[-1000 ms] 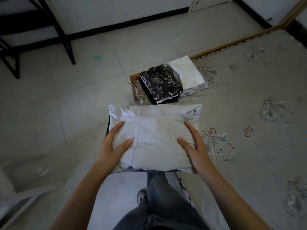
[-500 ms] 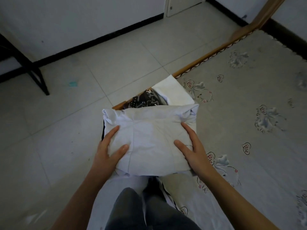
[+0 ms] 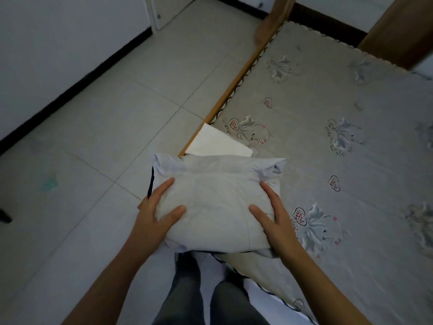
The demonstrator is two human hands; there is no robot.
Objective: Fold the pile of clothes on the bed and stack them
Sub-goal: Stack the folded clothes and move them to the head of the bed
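1. Carried forward since the earlier frames, the folded pale garment [image 3: 218, 202] now hides the patterned clothes that showed on the bed corner; only the white folded cloth [image 3: 210, 144] peeks out beyond it.
2. Left hand [image 3: 155, 215] grips the garment's left edge, thumb on top.
3. Right hand [image 3: 275, 219] grips the right edge likewise.
4. The garment is held over the edge of the bed [image 3: 351, 160], beside the tiled floor [image 3: 93, 137].

Pale tiled floor [image 3: 112, 118], white door [image 3: 168, 8]
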